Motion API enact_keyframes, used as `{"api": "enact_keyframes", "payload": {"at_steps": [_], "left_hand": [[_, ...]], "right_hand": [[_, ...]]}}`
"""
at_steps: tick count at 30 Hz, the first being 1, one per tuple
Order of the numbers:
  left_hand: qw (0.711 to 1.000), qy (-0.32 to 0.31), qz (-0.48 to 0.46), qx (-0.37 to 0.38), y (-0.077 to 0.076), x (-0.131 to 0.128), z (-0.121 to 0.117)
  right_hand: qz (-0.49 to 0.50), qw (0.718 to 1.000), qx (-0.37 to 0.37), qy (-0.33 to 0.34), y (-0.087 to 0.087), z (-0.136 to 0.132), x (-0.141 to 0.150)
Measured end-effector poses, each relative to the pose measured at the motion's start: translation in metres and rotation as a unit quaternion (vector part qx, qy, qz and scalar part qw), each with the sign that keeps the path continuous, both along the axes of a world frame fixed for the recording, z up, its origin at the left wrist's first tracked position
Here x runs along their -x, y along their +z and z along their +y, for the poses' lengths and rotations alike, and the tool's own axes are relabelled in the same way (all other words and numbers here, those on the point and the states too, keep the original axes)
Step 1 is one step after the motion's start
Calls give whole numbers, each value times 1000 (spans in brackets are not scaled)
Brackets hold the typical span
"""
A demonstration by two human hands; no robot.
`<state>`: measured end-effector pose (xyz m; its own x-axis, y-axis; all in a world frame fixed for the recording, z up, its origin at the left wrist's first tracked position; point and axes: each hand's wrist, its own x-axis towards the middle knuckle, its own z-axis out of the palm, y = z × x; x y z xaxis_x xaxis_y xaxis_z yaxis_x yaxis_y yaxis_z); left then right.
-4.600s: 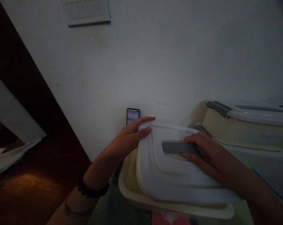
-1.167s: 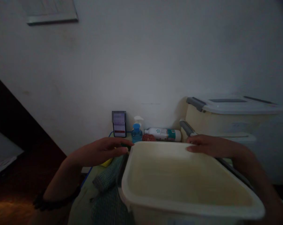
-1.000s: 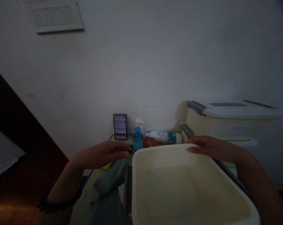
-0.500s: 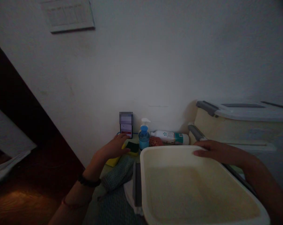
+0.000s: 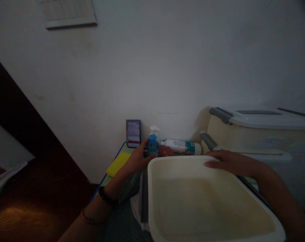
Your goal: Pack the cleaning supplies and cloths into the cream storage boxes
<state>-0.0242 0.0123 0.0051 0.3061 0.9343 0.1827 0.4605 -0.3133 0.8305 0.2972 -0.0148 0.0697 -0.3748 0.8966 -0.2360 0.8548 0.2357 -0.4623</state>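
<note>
My left hand [image 5: 138, 158] is wrapped round the left side of a clear blue pump bottle [image 5: 153, 146] with a white pump head. Its thumb lies across the front of the bottle, low down; the far fingers are partly hidden. With my right hand [image 5: 224, 160] I grip the far right part of the rim of a cream plastic bin [image 5: 177, 159], thumb inside and fingers over the outside. The bin's inside looks bare. Close to my left forearm lies a yellow sponge or cloth [image 5: 119, 163].
A phone [image 5: 133, 134] leans on the wall behind. A white bottle [image 5: 180, 147] lies on its side beside a red patterned item [image 5: 165, 151]. Lidded storage boxes [image 5: 258, 141] stand at the right. Dark textured fabric [image 5: 127, 218] covers the near surface.
My left hand has moved right from beside the phone and sponges to the pump bottle and closed round it. My right hand keeps its grip on the bin. The view has shifted slightly.
</note>
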Motion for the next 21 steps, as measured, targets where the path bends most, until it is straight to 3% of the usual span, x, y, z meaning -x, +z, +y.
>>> {"api": "enact_keyframes", "payload": {"at_steps": [6, 11, 14, 18, 21], "left_hand": [[998, 24, 46, -41, 2, 0, -2], [967, 96, 66, -228, 9, -8, -8], [947, 103, 70, -297, 22, -13, -18], [946, 74, 81, -304, 42, -19, -37], [952, 37, 96, -289, 49, -25, -47]], "right_hand": [[30, 999, 37, -15, 6, -8, -19], [144, 981, 83, -103, 21, -30, -45], [213, 961, 122, -130, 25, -41, -57], [235, 954, 116, -145, 20, -48, -74], [264, 942, 126, -164, 13, -54, -90]]}}
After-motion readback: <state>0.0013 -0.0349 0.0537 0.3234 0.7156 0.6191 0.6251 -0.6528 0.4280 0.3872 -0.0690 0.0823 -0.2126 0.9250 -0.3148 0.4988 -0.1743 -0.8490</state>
